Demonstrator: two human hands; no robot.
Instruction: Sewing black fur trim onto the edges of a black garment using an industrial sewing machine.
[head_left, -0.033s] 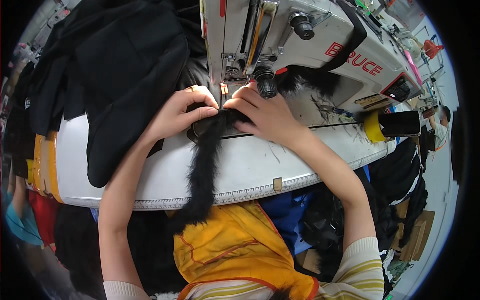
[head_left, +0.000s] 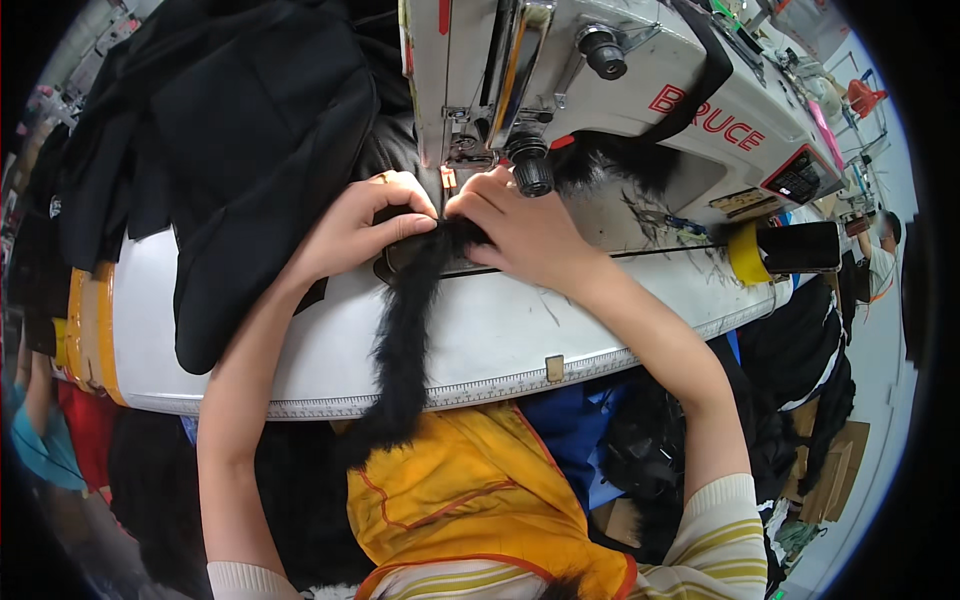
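A strip of black fur (head_left: 405,330) hangs from the needle area of a white sewing machine (head_left: 600,100) down over the table's front edge. My left hand (head_left: 360,225) pinches the top of the strip between thumb and forefinger, just left of the presser foot (head_left: 448,180). Close on the other side, my right hand (head_left: 535,230) has its fingers bent and closed on the same end. Its fingertips lie partly behind the machine head and the fur. The lamp lights the spot between both hands.
A large heap of black cloth (head_left: 250,150) covers the table's left side. Small scissors or snips (head_left: 680,224) and fur scraps lie under the machine arm. A ruler tape (head_left: 470,392) runs along the table's front edge, above an orange apron (head_left: 460,480) on my lap.
My right hand has shifted slightly left, and its thumb has drawn in toward the fur. The strip sways a little; my left hand stays in place.
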